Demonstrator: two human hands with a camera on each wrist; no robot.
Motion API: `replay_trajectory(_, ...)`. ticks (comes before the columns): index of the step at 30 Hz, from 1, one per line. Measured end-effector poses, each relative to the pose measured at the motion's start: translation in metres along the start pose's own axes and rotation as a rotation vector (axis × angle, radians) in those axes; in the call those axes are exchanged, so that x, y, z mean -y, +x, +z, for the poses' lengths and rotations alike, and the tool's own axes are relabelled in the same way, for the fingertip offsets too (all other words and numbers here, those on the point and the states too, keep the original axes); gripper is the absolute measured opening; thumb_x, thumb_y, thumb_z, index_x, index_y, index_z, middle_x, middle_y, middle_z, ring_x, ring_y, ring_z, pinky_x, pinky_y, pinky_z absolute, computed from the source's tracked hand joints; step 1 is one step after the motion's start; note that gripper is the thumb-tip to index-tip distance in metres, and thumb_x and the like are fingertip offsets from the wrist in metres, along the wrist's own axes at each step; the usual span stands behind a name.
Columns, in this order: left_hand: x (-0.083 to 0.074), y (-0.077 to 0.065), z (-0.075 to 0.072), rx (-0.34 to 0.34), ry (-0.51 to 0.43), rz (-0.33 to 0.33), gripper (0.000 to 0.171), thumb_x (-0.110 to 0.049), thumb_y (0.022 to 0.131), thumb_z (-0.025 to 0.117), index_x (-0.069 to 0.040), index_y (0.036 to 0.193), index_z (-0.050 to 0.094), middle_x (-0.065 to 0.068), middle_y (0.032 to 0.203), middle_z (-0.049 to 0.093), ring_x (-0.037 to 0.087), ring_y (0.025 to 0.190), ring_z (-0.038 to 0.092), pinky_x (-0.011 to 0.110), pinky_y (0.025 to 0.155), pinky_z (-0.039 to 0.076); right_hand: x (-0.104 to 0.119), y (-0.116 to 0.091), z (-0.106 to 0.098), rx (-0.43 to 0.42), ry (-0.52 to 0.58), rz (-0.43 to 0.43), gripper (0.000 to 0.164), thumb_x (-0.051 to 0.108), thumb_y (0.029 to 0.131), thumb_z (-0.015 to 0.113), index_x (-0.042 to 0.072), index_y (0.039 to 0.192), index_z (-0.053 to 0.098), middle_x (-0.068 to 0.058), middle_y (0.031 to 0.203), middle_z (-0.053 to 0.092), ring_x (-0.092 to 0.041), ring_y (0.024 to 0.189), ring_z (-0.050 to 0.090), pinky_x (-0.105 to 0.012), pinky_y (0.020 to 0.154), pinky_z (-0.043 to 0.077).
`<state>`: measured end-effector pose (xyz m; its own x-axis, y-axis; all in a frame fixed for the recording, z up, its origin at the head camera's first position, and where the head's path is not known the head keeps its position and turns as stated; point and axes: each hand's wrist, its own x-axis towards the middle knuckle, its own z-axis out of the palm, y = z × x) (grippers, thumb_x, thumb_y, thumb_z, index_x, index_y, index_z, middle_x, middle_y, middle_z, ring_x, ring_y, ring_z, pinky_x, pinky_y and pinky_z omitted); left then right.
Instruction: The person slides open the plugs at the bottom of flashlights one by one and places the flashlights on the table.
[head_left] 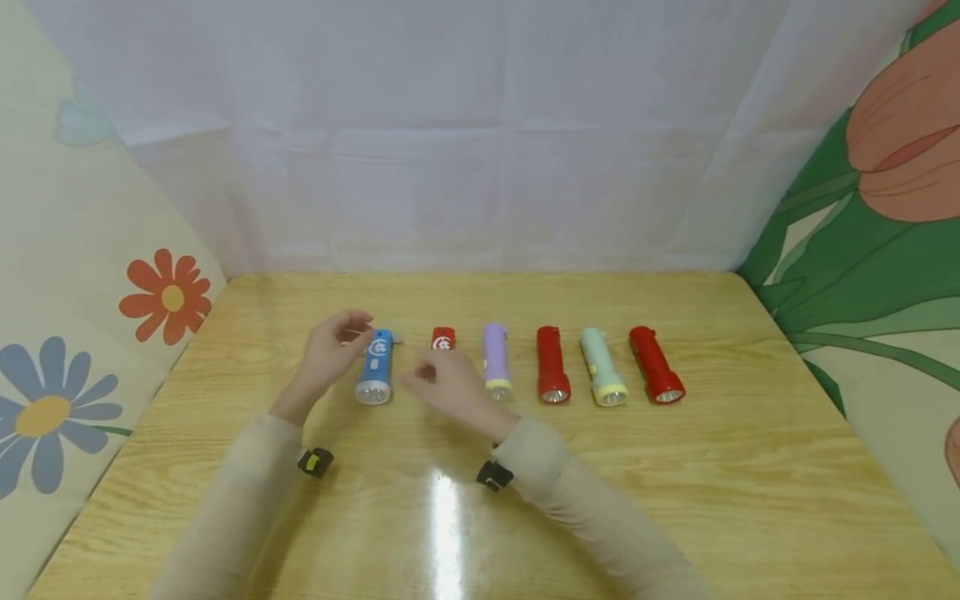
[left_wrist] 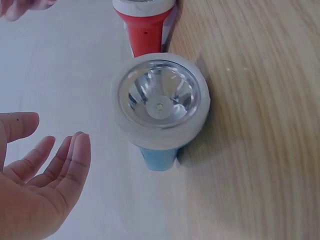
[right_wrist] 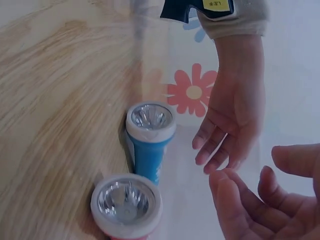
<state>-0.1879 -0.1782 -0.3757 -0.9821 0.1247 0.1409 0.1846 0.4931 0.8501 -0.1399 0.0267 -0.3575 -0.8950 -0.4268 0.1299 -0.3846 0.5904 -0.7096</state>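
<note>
Left hand (head_left: 330,348) by blue torch (head_left: 376,368), right hand (head_left: 454,387) — by red torch (head_left: 443,337) (white-rimmed)

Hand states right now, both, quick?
Left hand: open, holding nothing, by the blue flashlight.
Right hand: open, fingers loosely bent, holding nothing, near the white-rimmed red flashlight.

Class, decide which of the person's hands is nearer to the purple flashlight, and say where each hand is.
Right. The right hand is close beside the purple flashlight, mostly to its left; the left hand is farther left, by the blue flashlight.
</note>
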Motion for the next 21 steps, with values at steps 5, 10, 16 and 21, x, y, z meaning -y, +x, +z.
replay_trajectory(5,-0.005,-0.007,0.001,0.050,-0.015,0.036,0.031,-0.012,0.090,0.056,0.003,0.118,0.052,0.021,0.108,0.057,0.033,0.095,0.058,0.028,0.072,0.051,-0.007,-0.010,-0.013,-0.024,0.018,-0.029,0.016,0.024,0.087,0.062,0.012,0.075,0.059,0.005,0.068,0.055,-0.010,0.061,0.048,-0.021,0.056,0.042)
replay_trajectory(10,-0.008,-0.014,-0.001,0.118,-0.010,0.087,0.036,-0.010,0.090,0.056,0.001,0.123,0.049,0.023,0.115,0.055,0.035,0.100,0.056,0.040,0.079,0.050,-0.014,-0.019,-0.023,-0.036,0.048,-0.070,0.012,0.020,0.086,0.062,0.009,0.081,0.062,0.004,0.074,0.059,-0.009,0.069,0.053,-0.022,0.064,0.045)
replay_trajectory(16,-0.008,-0.018,0.001,0.171,-0.003,0.080,0.041,-0.012,0.090,0.057,-0.002,0.128,0.046,0.022,0.122,0.051,0.034,0.103,0.054,0.043,0.081,0.049,-0.025,-0.029,-0.030,-0.022,0.038,-0.059,0.009,0.018,0.087,0.061,0.010,0.087,0.064,0.003,0.081,0.063,-0.009,0.074,0.056,-0.024,0.069,0.047)
replay_trajectory(21,-0.009,-0.018,0.003,0.210,-0.009,0.086,0.045,-0.014,0.090,0.057,-0.003,0.131,0.044,0.021,0.127,0.048,0.035,0.106,0.053,0.044,0.082,0.048,-0.032,-0.034,-0.038,0.028,0.101,0.004,0.019,0.019,0.089,0.058,0.004,0.099,0.065,-0.003,0.087,0.066,-0.014,0.072,0.061,-0.024,0.062,0.049)
